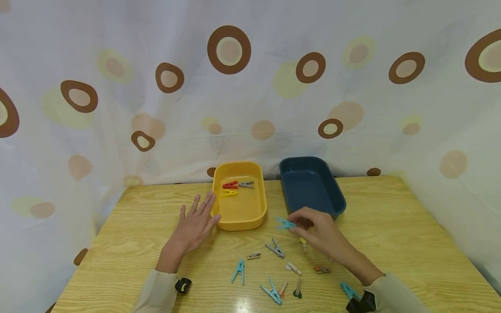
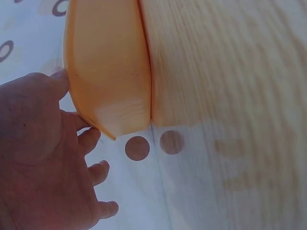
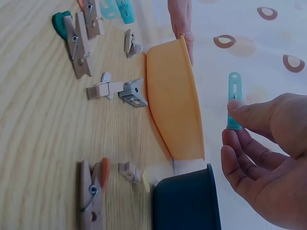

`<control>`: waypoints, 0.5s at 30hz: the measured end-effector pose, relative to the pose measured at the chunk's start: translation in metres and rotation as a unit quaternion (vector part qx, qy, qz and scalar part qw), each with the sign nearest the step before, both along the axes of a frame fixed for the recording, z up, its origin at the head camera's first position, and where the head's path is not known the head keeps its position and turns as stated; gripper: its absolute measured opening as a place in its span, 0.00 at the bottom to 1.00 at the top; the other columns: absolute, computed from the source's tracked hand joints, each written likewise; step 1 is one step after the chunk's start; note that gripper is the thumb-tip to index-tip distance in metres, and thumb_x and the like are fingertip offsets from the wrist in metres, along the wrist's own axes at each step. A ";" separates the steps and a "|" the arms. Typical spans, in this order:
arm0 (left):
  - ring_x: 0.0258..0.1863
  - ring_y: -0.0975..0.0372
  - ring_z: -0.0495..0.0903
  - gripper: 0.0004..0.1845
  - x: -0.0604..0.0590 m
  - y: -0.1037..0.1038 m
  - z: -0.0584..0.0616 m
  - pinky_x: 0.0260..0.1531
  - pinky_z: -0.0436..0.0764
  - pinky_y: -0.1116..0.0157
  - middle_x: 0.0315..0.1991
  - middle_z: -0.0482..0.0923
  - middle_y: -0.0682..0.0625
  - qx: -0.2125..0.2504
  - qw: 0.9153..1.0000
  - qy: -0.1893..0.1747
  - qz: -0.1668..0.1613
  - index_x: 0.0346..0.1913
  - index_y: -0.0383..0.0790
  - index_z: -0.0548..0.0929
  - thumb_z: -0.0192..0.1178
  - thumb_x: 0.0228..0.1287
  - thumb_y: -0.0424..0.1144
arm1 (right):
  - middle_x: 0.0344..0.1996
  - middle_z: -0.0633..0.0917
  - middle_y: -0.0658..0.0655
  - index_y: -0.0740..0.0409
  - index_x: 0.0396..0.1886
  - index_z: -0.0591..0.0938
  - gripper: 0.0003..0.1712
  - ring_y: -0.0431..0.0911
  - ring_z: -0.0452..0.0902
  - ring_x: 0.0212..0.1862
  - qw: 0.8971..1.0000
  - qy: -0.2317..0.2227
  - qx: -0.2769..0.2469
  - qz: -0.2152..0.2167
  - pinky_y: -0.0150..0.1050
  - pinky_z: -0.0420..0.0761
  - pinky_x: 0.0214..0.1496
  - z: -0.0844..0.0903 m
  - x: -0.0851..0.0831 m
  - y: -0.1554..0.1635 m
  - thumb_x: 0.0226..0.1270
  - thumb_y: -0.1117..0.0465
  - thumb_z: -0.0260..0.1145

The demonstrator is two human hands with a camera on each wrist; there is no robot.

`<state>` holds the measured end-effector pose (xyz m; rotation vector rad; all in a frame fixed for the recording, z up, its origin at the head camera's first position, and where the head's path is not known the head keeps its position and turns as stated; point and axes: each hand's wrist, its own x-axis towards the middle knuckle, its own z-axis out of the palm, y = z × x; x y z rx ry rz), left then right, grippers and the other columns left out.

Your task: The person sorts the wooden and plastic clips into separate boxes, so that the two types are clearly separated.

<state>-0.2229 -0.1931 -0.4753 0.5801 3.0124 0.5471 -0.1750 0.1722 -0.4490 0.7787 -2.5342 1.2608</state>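
My right hand (image 1: 322, 234) pinches a light blue clothespin (image 3: 235, 88) between thumb and fingertips, held above the table near the front of the two trays. The fingers of my left hand (image 1: 192, 230) are extended, and their tips touch the left rim of the yellow tray (image 1: 242, 213). Inside that tray lie a red clothespin (image 1: 231, 185), a yellow clothespin (image 1: 230, 192) and a grey clothespin (image 1: 246, 184). To its right stands a dark blue tray (image 1: 309, 187), whose visible floor is bare.
Scattered across the wooden table (image 1: 145, 217) are several clothespins: a grey one (image 1: 276, 248), a light blue one (image 1: 239, 271), another light blue one (image 1: 272, 292), and small wooden ones such as this pin (image 1: 298, 288). Another light blue clothespin (image 1: 349, 290) lies beside my right wrist. A patterned curtain (image 1: 262, 87) hangs behind.
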 end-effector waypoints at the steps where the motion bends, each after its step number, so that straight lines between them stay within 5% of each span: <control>1: 0.82 0.46 0.39 0.38 0.000 0.000 0.000 0.72 0.38 0.32 0.83 0.42 0.49 0.000 1.000 0.002 0.000 0.84 0.43 0.46 0.39 0.83 0.59 | 0.36 0.86 0.47 0.56 0.44 0.88 0.13 0.38 0.81 0.34 1.000 0.004 -0.001 0.000 0.34 0.84 0.36 0.000 -0.002 -0.002 0.60 0.70 0.77; 15: 0.81 0.45 0.40 0.37 0.000 0.000 0.000 0.72 0.39 0.31 0.83 0.43 0.48 0.000 1.000 0.006 -0.002 0.84 0.43 0.46 0.39 0.84 0.58 | 0.34 0.84 0.47 0.55 0.43 0.87 0.11 0.41 0.80 0.32 1.000 0.000 0.008 -0.017 0.37 0.83 0.35 0.002 -0.021 -0.023 0.61 0.67 0.77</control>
